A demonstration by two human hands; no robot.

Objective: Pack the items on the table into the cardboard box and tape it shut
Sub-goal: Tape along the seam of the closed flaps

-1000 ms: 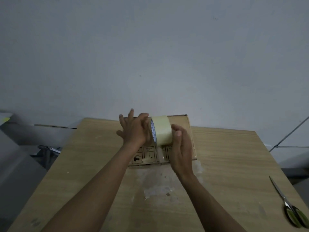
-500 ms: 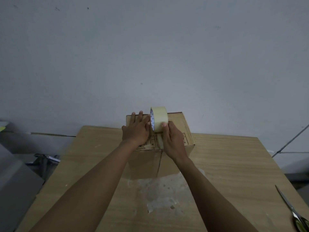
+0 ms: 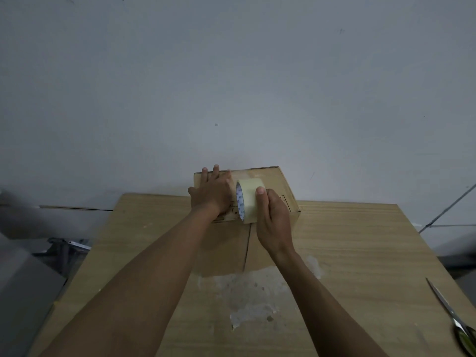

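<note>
The closed cardboard box [image 3: 280,184] is pressed flat by the spread left hand [image 3: 212,193]; the tape roll [image 3: 248,202] is gripped on its top by the right hand [image 3: 274,222].

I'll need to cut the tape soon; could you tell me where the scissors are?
Head view: the scissors lie at the near right edge of the table, apart from the box.

Dim, flat, bluish light throughout — the near face of the cardboard box [image 3: 224,249] lies in soft shadow, the wall [image 3: 231,73] looks grainy, and wide-angle stretch warps the edges.
</note>
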